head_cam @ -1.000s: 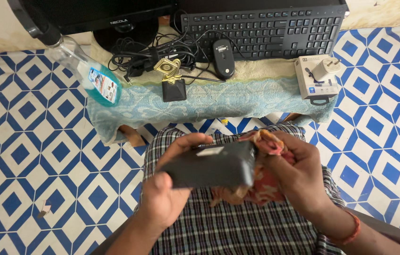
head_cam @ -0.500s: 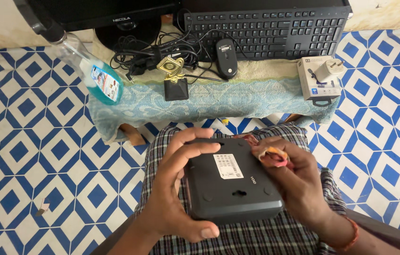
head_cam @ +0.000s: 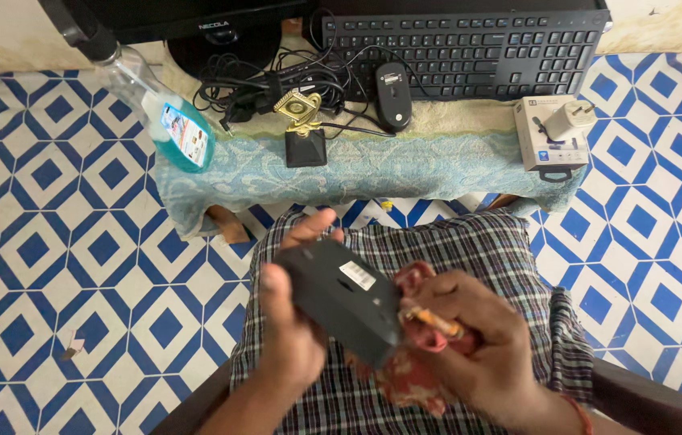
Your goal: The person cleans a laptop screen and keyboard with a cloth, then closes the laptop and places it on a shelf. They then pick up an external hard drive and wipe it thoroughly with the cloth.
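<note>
My left hand [head_cam: 286, 322] grips a flat black box-shaped device [head_cam: 343, 298] over my lap, tilted on edge, with a white sticker on its upturned side. My right hand [head_cam: 470, 338] is closed on a crumpled red and orange cloth [head_cam: 409, 362] and presses it against the device's lower right edge. Both hands are above my checked garment [head_cam: 470, 250].
A low table draped in a light blue towel [head_cam: 405, 169] stands ahead. On it are a black keyboard [head_cam: 470, 48], a black mouse [head_cam: 394, 95], tangled cables [head_cam: 268, 80], a small gold trophy [head_cam: 302, 129], a white plug adapter on its box [head_cam: 554, 133], a blue spray bottle [head_cam: 168, 121] and a monitor base [head_cam: 212, 44]. Blue and white patterned tile floor [head_cam: 59, 225] lies around.
The device has been turned from lying flat with its underside up to standing on edge and shifted left. My right hand and the cloth have dropped lower, to its lower right edge.
</note>
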